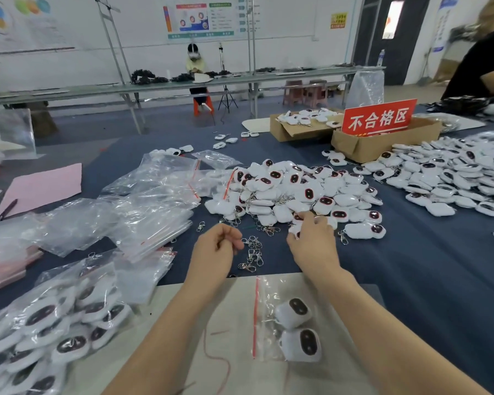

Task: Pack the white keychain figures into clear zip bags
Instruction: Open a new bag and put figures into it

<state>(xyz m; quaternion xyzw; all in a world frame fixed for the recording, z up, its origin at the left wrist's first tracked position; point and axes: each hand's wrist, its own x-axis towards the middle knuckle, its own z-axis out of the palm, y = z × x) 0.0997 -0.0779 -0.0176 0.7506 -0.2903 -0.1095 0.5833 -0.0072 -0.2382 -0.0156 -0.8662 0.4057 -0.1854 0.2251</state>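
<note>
Gripping a light, soft figure [293, 232] by its body, right hand [314, 246] curls closed; left hand [214, 252] grip unclear.

white keychain figures [297, 192] with dark oval faces and metal clasps lie heaped mid-table, with a wider spread [454, 178] at far right. one clear zip bag [268, 303] (red seal strip, two figures inside) lies flat nearest. empty zip bags [154, 201] sprawl left, and filled bags [54, 323] lie near left.
</note>
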